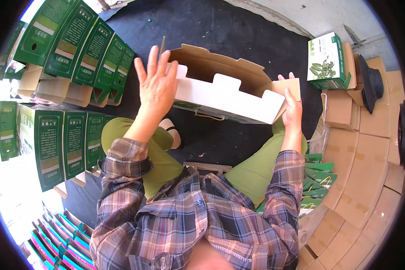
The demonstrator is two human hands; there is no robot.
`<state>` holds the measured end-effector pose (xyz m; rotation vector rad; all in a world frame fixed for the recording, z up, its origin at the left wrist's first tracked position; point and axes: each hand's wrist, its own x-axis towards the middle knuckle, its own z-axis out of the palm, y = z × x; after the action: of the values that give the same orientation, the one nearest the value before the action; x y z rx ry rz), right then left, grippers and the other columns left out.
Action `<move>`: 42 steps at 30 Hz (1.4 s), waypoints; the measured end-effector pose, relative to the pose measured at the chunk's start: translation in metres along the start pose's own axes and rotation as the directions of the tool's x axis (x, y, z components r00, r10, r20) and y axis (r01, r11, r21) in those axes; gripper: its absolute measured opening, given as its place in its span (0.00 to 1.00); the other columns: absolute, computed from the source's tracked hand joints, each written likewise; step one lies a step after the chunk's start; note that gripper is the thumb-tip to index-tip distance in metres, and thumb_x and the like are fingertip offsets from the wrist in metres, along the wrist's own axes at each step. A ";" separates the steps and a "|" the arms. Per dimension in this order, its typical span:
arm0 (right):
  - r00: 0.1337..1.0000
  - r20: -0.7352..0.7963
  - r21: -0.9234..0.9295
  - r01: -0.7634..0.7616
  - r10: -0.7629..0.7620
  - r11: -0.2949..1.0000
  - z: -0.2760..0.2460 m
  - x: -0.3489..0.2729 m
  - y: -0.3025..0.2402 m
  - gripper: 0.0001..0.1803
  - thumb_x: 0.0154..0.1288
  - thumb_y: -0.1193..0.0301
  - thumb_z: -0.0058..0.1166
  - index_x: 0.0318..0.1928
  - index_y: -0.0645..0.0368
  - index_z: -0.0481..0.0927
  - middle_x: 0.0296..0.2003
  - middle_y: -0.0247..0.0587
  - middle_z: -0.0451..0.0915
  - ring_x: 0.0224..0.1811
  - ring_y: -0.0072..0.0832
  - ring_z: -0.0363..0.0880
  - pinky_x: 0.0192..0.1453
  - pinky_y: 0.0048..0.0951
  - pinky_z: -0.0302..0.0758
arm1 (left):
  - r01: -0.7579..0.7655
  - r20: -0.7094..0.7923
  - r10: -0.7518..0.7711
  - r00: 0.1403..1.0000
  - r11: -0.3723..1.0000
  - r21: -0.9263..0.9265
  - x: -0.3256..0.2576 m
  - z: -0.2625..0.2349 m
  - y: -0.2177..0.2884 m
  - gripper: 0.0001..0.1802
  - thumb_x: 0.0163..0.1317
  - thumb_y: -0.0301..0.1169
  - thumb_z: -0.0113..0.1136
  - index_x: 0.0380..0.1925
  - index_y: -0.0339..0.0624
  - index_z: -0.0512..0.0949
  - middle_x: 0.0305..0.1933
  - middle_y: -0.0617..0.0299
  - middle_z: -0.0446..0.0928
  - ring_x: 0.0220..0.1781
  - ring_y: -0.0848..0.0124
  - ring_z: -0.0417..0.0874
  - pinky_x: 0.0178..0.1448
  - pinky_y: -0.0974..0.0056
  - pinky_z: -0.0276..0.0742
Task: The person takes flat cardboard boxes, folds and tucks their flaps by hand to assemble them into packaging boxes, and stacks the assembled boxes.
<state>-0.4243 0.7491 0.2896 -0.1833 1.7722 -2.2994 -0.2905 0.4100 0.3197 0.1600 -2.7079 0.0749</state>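
Note:
A cardboard box (229, 100), white outside and brown inside, is held over my lap with its tabbed, unfolded opening facing up. A yellow cord (210, 117) hangs from its near side. My left hand (156, 85) lies against the box's left end, fingers stretched and spread, with a raised end flap just beyond them. At the other end my right hand (292, 108) grips the brown end flap (289, 90), thumb on the near side and fingertips showing above it. The box's bottom is hidden.
Green printed boxes (78, 49) stand stacked at left, with pink-and-blue-edged cartons (63, 243) below. Dark sheeting (202, 27) covers the floor. At right are a green-and-white box (326, 60), a black hat (371, 83), brown cartons (362, 166) and flat green packages (317, 180).

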 end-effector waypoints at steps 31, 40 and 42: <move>0.943 0.298 -0.848 0.333 -0.147 0.412 0.014 0.001 0.035 0.31 0.56 0.75 0.59 0.63 0.45 0.72 0.70 0.44 0.56 0.65 0.44 0.64 0.68 0.40 0.63 | 0.023 0.256 0.071 0.964 0.938 -0.345 0.008 0.036 0.002 0.45 0.46 0.33 0.71 0.66 0.52 0.62 0.61 0.54 0.68 0.65 0.55 0.67 0.71 0.41 0.49; 0.950 0.280 -0.883 0.312 -0.140 0.352 0.013 0.002 0.032 0.40 0.56 0.75 0.59 0.69 0.42 0.61 0.69 0.44 0.57 0.64 0.46 0.65 0.67 0.40 0.65 | 0.064 -0.369 -0.327 0.870 0.817 -0.573 0.015 0.014 -0.006 0.33 0.46 0.24 0.70 0.56 0.47 0.73 0.56 0.58 0.70 0.60 0.60 0.70 0.64 0.55 0.65; 0.950 0.278 -0.884 0.310 -0.140 0.350 0.014 0.002 0.032 0.40 0.56 0.75 0.59 0.69 0.41 0.60 0.69 0.44 0.58 0.64 0.46 0.65 0.66 0.40 0.65 | 0.123 -0.201 -0.333 0.921 0.739 -0.662 0.009 0.022 -0.016 0.32 0.46 0.21 0.68 0.55 0.46 0.73 0.53 0.58 0.72 0.56 0.60 0.72 0.60 0.57 0.69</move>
<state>-0.4196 0.7281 0.2624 -0.8139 2.8668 -1.0018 -0.3057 0.3916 0.3035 0.2505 -2.2221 -0.8295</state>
